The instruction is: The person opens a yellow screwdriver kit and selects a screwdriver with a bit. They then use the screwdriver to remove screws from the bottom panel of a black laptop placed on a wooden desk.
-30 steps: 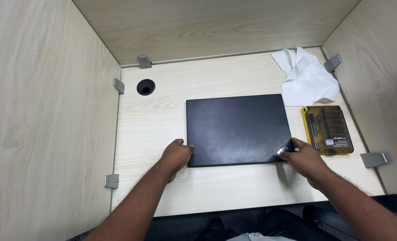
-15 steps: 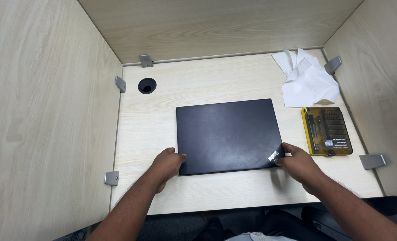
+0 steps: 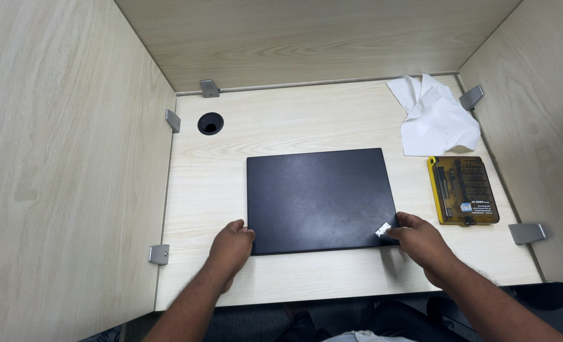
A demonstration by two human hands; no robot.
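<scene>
A closed black laptop point(image 3: 319, 196) lies flat in the middle of the pale wooden desk point(image 3: 306, 120). My left hand point(image 3: 229, 248) rests at its near left corner, fingers touching the edge. My right hand point(image 3: 420, 240) grips the near right corner, next to a small silver sticker on the lid. Both hands hold the laptop by its front edge.
A yellow case of screwdriver bits point(image 3: 463, 190) lies to the right of the laptop. A crumpled white cloth point(image 3: 434, 117) sits at the back right. A round cable hole point(image 3: 210, 123) is at the back left. Wooden partitions with grey brackets enclose the desk.
The laptop has slid a little to the left on the desk with both hands on its front corners, widening the gap to the yellow case.
</scene>
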